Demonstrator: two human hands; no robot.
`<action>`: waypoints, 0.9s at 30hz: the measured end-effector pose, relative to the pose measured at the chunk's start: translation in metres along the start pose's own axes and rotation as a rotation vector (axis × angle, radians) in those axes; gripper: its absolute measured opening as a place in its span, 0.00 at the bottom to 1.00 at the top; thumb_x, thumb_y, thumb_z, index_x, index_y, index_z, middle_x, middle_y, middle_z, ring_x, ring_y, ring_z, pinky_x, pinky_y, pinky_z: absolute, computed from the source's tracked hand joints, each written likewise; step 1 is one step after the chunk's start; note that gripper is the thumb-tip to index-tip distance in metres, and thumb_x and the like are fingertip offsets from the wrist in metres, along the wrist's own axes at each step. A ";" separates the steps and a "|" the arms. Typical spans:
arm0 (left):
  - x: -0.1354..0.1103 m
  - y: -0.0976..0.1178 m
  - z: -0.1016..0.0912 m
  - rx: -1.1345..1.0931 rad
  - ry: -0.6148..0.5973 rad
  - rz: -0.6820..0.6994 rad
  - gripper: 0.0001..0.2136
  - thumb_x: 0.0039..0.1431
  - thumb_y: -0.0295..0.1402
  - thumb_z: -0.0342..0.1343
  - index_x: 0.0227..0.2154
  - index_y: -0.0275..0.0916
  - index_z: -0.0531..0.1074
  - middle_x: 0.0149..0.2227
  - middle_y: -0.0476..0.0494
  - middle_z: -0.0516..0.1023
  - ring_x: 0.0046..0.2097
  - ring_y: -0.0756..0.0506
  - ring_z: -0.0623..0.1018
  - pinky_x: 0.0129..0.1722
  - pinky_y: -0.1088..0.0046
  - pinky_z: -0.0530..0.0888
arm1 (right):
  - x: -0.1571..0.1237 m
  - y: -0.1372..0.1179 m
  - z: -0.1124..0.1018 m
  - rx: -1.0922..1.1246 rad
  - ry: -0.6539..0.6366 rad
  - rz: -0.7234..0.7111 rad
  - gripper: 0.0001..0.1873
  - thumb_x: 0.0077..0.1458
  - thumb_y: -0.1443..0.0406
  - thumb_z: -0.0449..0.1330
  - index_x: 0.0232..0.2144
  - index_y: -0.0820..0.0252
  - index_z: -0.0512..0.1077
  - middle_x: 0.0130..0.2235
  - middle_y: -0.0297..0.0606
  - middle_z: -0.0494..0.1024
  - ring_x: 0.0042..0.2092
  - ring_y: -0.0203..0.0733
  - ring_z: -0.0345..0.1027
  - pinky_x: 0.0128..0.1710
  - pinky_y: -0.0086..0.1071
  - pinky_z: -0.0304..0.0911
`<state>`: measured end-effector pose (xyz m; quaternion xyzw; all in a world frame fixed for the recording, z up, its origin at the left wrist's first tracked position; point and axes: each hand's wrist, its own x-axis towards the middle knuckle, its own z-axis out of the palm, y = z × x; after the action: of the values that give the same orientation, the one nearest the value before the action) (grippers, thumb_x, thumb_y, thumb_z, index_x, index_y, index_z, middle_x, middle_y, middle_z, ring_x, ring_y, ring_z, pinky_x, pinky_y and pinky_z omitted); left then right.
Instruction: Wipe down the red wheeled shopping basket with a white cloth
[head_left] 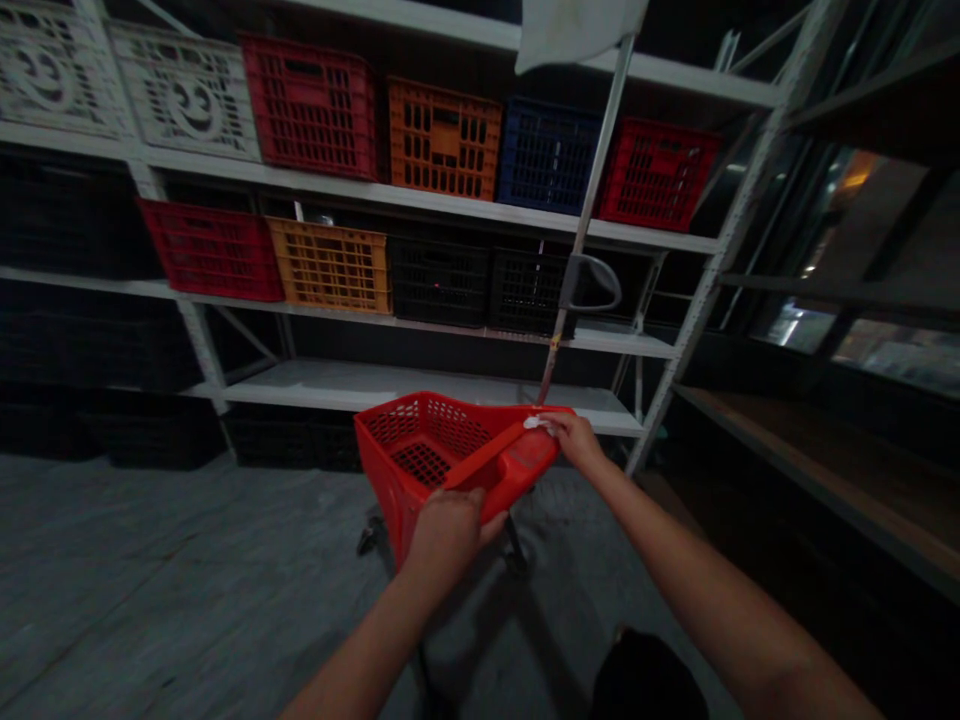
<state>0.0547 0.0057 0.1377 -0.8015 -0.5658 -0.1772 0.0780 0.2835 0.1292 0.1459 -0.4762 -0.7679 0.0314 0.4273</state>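
Note:
A red plastic mesh basket point(394, 450) tilts in front of me, with small dark wheels showing beneath it. My left hand point(446, 535) grips its red handle point(487, 465) near the front. My right hand point(574, 440) holds the far end of the rim, and a small white scrap point(536, 423) sits at my fingertips. What the white scrap is, I cannot tell. A thin metal pole point(581, 225) with a grey loop handle point(596, 283) rises behind the basket, and its lower end is hidden behind the rim.
White metal shelving point(420, 197) holds several red, orange, blue, black and white crates point(442, 140). A white cloth point(577, 30) hangs at the top of the pole. Grey concrete floor point(150, 560) lies below, a wooden shelf point(795, 450) stands at right, and a black object point(645, 680) sits near my feet.

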 end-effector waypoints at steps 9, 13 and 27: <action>0.007 -0.007 0.007 -0.023 0.014 0.059 0.19 0.55 0.47 0.41 0.34 0.38 0.70 0.30 0.40 0.75 0.35 0.43 0.74 0.38 0.68 0.67 | -0.080 -0.069 0.043 0.078 0.041 -0.357 0.21 0.53 0.72 0.47 0.48 0.56 0.66 0.48 0.38 0.70 0.53 0.39 0.59 0.55 0.40 0.53; 0.007 -0.007 0.005 0.033 0.022 0.054 0.21 0.54 0.49 0.41 0.31 0.37 0.70 0.28 0.39 0.75 0.35 0.41 0.75 0.36 0.67 0.67 | -0.064 -0.025 0.026 0.003 0.174 -0.179 0.23 0.51 0.75 0.45 0.46 0.57 0.68 0.47 0.40 0.71 0.53 0.39 0.59 0.55 0.41 0.54; 0.007 -0.020 0.015 0.031 0.050 0.115 0.22 0.54 0.50 0.40 0.35 0.38 0.70 0.30 0.40 0.76 0.34 0.44 0.74 0.37 0.70 0.67 | -0.117 -0.073 0.088 0.319 0.478 0.115 0.15 0.54 0.68 0.48 0.39 0.55 0.72 0.41 0.43 0.68 0.46 0.44 0.61 0.46 0.41 0.59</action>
<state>0.0406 0.0238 0.1246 -0.8266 -0.5195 -0.1836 0.1148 0.1929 0.0323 0.0503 -0.4395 -0.6025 0.0627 0.6633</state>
